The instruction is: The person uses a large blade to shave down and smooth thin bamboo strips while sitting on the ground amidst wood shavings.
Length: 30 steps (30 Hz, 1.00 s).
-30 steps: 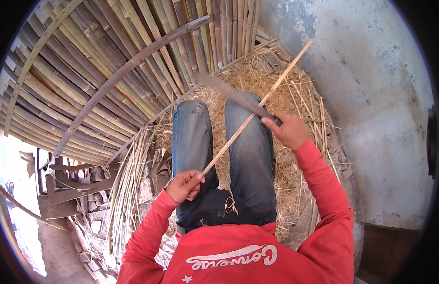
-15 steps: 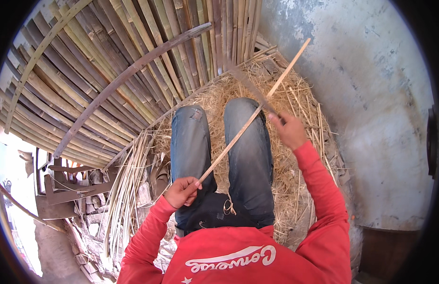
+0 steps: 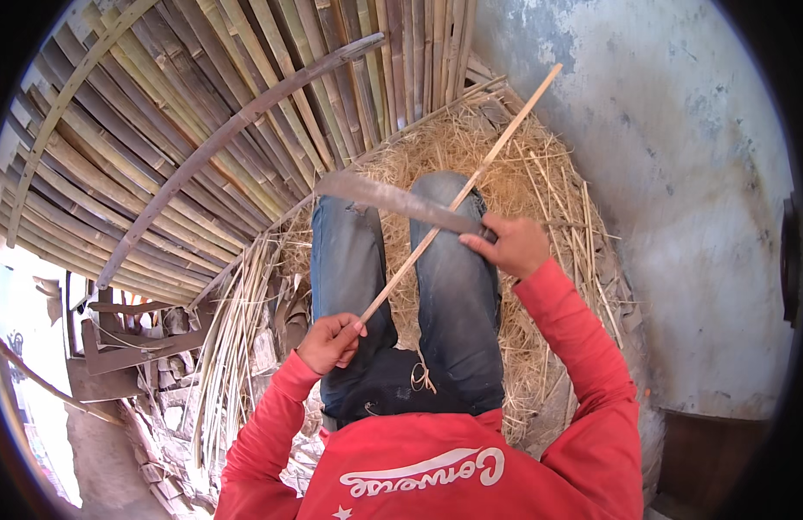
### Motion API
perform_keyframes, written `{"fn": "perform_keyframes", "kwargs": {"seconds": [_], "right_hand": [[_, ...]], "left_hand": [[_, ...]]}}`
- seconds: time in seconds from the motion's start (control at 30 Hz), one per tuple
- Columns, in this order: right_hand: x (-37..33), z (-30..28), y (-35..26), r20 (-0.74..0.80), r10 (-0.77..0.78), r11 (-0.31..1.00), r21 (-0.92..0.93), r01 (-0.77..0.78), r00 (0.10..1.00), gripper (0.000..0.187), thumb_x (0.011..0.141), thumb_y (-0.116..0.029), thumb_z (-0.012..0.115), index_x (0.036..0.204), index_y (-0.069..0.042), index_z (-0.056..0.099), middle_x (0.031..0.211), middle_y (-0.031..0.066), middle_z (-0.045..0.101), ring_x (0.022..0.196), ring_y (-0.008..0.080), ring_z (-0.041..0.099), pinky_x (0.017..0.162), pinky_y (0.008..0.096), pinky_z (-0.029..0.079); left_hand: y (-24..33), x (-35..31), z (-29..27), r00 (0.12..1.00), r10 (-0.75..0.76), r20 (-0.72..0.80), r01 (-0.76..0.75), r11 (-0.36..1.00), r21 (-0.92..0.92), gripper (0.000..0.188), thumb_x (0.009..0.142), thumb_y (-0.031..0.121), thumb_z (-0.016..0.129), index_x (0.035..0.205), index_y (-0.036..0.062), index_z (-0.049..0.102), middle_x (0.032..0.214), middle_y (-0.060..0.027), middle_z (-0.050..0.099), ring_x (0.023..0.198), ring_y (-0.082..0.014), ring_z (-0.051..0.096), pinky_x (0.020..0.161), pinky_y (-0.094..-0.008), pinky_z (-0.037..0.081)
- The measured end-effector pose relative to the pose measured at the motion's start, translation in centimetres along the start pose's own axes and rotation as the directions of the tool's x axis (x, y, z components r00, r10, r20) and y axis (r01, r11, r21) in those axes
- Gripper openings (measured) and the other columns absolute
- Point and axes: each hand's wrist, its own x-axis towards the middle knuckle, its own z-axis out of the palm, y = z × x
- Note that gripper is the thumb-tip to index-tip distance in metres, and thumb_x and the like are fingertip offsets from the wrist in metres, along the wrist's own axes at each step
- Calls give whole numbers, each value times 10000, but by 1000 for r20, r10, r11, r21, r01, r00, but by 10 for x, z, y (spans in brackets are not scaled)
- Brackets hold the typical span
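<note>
My left hand [image 3: 332, 341] is closed on the near end of a long, thin bamboo strip [image 3: 510, 130], which slants up and away to the right across my thighs. In my right hand [image 3: 516, 244] is the handle of a machete [image 3: 386, 198]. Its broad, greyish blade points left and lies across the strip above my knees, slightly blurred. The blade seems to touch the strip near the handle end. My fingers hide most of the handle and the strip's near tip.
Straw-like shavings [image 3: 523, 347] cover the ground around my legs. A bundle of thin strips [image 3: 232, 347] lies at the left. Split bamboo poles [image 3: 202, 95] form a slatted panel at the upper left, crossed by curved bars. A weathered wall [image 3: 687, 217] rises on the right.
The machete has swung from pointing up and away to pointing left across the strip. My right hand has come slightly nearer and left; the bamboo strip and left hand shifted only slightly.
</note>
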Motion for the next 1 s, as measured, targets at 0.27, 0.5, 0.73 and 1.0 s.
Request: {"fn": "perform_keyframes", "kwargs": {"seconds": [0.27, 0.5, 0.73, 1.0], "right_hand": [[7, -3, -7, 64, 96, 990, 96, -102, 993, 573, 912, -632, 661, 880, -61, 698, 636, 185, 626, 605, 339, 668, 589, 456, 514], [35, -12, 87, -47, 553, 809, 268, -523, 832, 592, 943, -618, 631, 1003, -42, 753, 632, 121, 615, 599, 244, 641, 580, 411, 485], [14, -24, 47, 49, 451, 681, 627, -379, 891, 535, 1007, -517, 615, 871, -5, 687, 613, 33, 573, 497, 118, 529, 485, 300, 416], [-3, -41, 15, 358, 339, 414, 774, -480, 870, 398, 983, -373, 704, 824, -13, 640, 602, 20, 568, 455, 105, 555, 424, 260, 421]], "left_hand": [[-1, 2, -4, 1000, -18, 22, 18, 1000, 1, 253, 1103, 261, 518, 1004, 35, 573, 637, 34, 409, 482, -63, 344, 445, -248, 259], [-19, -18, -30, 1000, -9, 16, 7, 995, 100, 247, 1103, 251, 516, 1004, 32, 575, 633, 34, 406, 475, -66, 337, 444, -250, 266], [-8, -4, -14, 994, -110, 22, 111, 991, -79, 278, 1105, 269, 492, 969, 39, 568, 598, 35, 350, 463, -72, 291, 439, -256, 228], [11, 28, 2, 965, -142, 219, 216, 907, -361, 272, 1105, 278, 461, 987, 52, 555, 611, 29, 362, 459, -65, 294, 410, -234, 235]]}}
